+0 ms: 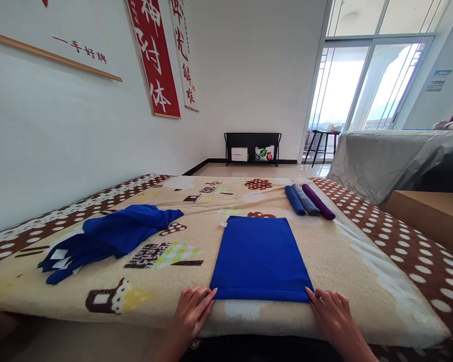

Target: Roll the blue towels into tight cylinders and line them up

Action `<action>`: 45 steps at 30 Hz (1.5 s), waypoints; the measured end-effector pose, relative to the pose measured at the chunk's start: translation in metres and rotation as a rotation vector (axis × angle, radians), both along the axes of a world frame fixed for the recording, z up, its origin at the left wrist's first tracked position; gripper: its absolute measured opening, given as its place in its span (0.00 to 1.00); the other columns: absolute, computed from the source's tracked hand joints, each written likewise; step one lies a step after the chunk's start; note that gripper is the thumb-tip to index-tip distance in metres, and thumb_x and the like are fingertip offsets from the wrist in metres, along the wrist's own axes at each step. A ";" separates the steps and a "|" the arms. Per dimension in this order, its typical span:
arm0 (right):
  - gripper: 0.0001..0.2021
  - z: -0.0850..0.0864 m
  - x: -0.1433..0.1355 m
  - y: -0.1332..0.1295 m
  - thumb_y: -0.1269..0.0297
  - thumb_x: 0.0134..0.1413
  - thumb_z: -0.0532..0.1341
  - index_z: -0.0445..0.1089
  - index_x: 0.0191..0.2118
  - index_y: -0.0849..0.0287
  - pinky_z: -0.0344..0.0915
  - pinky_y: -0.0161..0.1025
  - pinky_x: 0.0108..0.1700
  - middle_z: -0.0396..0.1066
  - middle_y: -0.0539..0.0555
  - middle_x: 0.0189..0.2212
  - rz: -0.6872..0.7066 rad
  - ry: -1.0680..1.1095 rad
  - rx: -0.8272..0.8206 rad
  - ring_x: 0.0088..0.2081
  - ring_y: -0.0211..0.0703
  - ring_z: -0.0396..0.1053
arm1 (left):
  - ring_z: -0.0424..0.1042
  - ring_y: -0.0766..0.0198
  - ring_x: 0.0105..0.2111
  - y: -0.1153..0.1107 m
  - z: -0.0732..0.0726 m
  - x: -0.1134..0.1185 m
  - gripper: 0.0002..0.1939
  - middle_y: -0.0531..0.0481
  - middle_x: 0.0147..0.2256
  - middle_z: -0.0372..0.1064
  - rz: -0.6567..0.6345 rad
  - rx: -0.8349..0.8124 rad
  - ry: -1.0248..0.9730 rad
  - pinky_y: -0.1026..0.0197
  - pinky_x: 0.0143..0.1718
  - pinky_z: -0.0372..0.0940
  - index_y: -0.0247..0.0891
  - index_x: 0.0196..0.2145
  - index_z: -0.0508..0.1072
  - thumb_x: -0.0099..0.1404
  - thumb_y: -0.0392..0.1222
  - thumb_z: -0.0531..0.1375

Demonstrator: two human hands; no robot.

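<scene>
So there's a folded blue cloth (262,256) lying flat on the patterned blanket (245,314), right in front of the person and close to the near edge; a narrow strip is turned over along its near side, and a little white tag (223,224) pokes out by the far left corner. Left hand (191,310) has the near left corner pinched between thumb and fingers; right hand (332,312) has the near right corner the same way, so both grips are pretty narrow with just cloth in them.

Off to the left there's a crumpled blue garment (123,229) with white labels showing, well apart from the folded one; past the far right corner sit three rolls side by side, a blue roll (295,200), a grey-blue roll (305,200) and a purple roll (317,201); further back, a black rack (252,141) stands near the wall, with a white box (239,154) on its lower shelf.
</scene>
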State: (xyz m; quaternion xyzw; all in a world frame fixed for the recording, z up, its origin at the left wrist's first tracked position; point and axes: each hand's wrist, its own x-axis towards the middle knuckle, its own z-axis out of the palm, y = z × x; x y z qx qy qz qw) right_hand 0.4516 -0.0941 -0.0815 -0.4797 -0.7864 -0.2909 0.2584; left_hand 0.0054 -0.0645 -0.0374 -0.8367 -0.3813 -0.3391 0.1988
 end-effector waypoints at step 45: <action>0.15 0.026 -0.103 0.006 0.75 0.58 0.51 0.67 0.46 0.55 0.56 0.49 0.52 0.72 0.56 0.45 0.026 0.440 0.024 0.47 0.49 0.68 | 0.67 0.50 0.53 0.002 0.007 0.098 0.16 0.42 0.53 0.69 0.326 0.030 -0.215 0.46 0.53 0.56 0.42 0.43 0.72 0.64 0.26 0.52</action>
